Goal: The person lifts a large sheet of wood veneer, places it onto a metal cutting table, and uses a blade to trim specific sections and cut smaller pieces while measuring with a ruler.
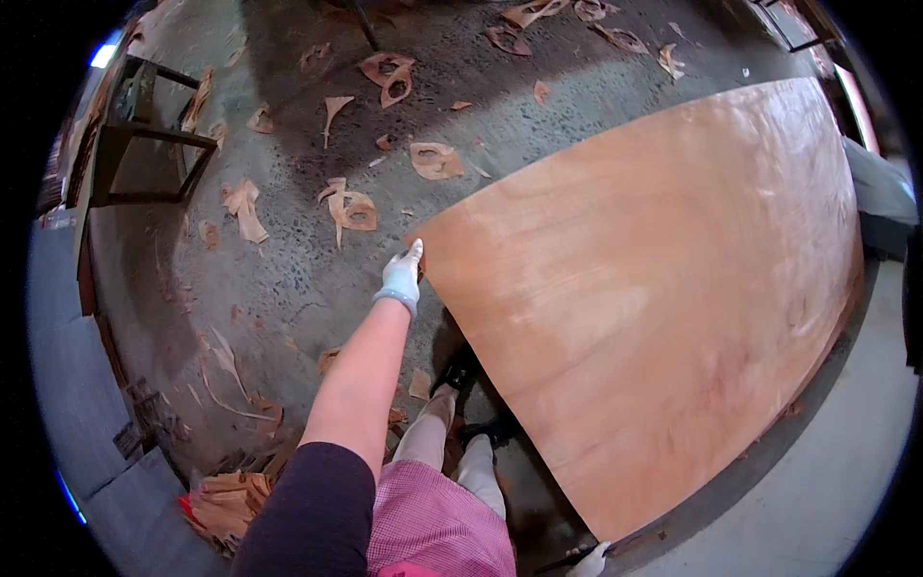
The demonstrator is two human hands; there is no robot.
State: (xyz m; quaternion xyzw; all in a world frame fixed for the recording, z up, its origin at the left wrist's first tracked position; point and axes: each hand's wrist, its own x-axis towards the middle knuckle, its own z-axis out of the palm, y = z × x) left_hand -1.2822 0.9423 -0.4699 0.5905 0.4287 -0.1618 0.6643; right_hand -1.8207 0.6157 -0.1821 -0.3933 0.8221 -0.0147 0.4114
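A large, thin, light-brown wood veneer sheet (635, 288) fills the right half of the view. My left hand (402, 274), in a pale glove with a grey cuff, is closed on its far left corner, thumb on top and fingers hidden beneath. At the near corner, by the lower edge of the view, my right hand (589, 561) shows only in part, also in a pale glove, and it pinches the sheet there. Between the two hands, the sheet's near left edge runs past my legs and dark shoes.
Torn veneer scraps (437, 161) litter the rough concrete floor (288, 317). At the left stands a dark metal frame (159, 135), with a scrap pile (226, 505) lower down. Grey clothing (877, 183), apparently another person's, shows beyond the sheet's right end.
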